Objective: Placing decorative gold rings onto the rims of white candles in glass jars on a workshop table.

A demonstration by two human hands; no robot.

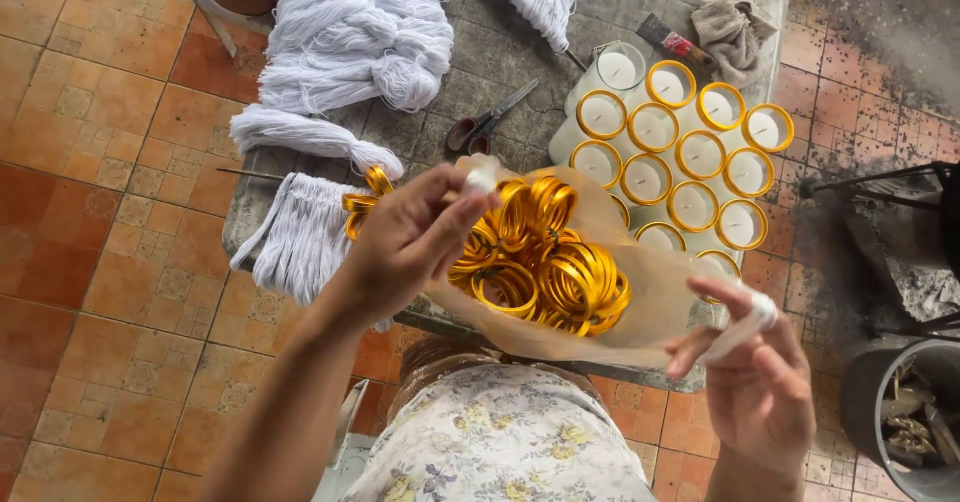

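Bag of gold rings between hands

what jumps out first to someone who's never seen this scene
The heap of shiny gold rings in a clear bag at the centre, with the left hand at the bag's knotted top. Behind it, rows of white candles in gold-rimmed glasses fill the table's right side, and white yarn bundles pile at the upper left. The right hand has taped fingers.
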